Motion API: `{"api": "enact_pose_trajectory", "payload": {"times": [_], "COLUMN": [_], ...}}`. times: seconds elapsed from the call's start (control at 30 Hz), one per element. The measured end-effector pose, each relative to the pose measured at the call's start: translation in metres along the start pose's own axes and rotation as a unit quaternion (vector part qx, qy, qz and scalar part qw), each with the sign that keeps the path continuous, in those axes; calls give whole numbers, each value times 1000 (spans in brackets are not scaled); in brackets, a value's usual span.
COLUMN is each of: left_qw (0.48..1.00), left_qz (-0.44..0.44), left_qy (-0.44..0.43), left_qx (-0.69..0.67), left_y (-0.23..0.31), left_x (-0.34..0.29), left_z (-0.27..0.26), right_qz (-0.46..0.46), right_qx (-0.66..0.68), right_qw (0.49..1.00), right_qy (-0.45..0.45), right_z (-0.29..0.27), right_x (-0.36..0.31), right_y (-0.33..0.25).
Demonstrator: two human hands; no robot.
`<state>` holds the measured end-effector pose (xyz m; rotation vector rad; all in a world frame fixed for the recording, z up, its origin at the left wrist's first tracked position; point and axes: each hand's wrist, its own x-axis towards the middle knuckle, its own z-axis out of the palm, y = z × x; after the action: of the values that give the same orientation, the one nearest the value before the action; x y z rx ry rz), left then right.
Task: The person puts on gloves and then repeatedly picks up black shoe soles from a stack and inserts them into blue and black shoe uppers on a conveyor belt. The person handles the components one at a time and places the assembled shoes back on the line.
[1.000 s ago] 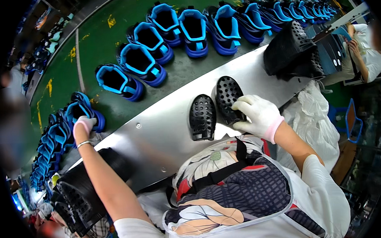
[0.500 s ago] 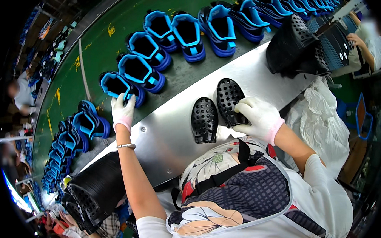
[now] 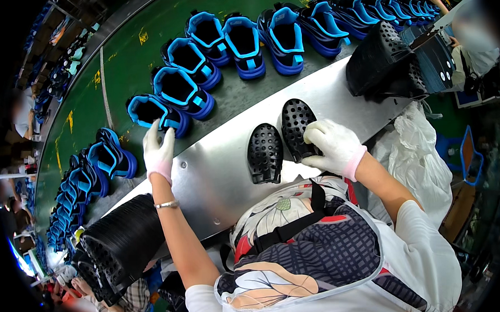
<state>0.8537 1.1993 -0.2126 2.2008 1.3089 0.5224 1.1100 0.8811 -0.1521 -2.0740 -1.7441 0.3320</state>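
Observation:
Two black perforated plastic shoe inserts lie side by side on the metal ledge (image 3: 216, 158). The thumb and fingers of my right hand (image 3: 335, 146), in a white glove, are closed round the narrow end of the right insert (image 3: 298, 119). The left insert (image 3: 264, 150) lies untouched beside it. My left hand (image 3: 158, 152), gloved too, is at the heel of a black and blue shoe (image 3: 181, 125), with finger and thumb spread apart. Whether its fingertips touch the heel I cannot tell. This shoe's opening, lined in bright blue, faces up.
More such shoes (image 3: 286, 38) curve away to the far right on the green belt (image 3: 79, 142), and others (image 3: 111, 157) line its left. Stacked black inserts stand at the ledge's left end (image 3: 124, 236) and right end (image 3: 372, 65). A white plastic bag (image 3: 416, 153) hangs at right.
My left finger and thumb have spread wider at the shoe's heel. My right hand keeps its grip on the insert. A co-worker's arm at far right now reaches toward the shoes.

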Motion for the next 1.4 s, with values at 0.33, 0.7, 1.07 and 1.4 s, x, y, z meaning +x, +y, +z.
{"api": "enact_pose_trajectory", "payload": {"times": [0.33,0.7,1.07,1.4], "left_qw": [948,562,633,958], "left_qz": [-28,-23,-57,-8], "left_qy": [39,-308,-25,122], "left_qx": [-315,-767,-772,-259], "left_y": [47,93,63,2], "left_x": [-59,-104,-68,-30], "left_z": [-17,4,-8,3], "right_qz": [40,-169,-53,-37], "right_qx": [50,113,-62,-169], "right_qw": [998,977,992,950], "right_qy": [28,-66,-95,-261], "right_z": [-52,-38,7,8], "right_x": [8,77,149,275], "right_y": [-37,-116,-143,-165]}}
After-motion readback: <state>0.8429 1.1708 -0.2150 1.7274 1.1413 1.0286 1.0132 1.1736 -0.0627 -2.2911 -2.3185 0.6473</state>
